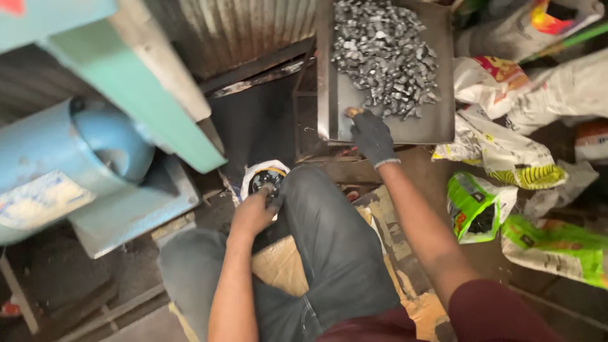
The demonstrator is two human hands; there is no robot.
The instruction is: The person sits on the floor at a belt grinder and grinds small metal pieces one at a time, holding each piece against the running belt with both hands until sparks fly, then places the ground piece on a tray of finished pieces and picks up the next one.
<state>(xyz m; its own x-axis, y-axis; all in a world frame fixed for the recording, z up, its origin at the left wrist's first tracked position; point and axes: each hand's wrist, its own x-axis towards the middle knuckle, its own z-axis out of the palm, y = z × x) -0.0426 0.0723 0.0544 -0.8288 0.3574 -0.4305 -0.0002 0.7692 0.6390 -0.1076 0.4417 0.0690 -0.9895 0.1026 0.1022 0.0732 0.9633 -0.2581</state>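
Bare left hand (252, 214): curled closed at white sack of dark parts (266, 178) by knee. Gloved right hand (372, 137): pinching small piece at near edge of grey metal tray (443, 120); small grey metal pieces (386, 57) heaped there. Probably hard, heavy, sharp-edged; best pinched singly.

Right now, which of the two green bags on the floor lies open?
The green bag nearer the person's arm: its dark mouth gapes. The other green bag, farther right, lies flat.

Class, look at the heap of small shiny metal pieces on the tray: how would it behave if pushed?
The metal pieces look loose, so they would probably scatter rather than move together. Being metal, likely heavy for their size. The tray looks smooth; they may slide.
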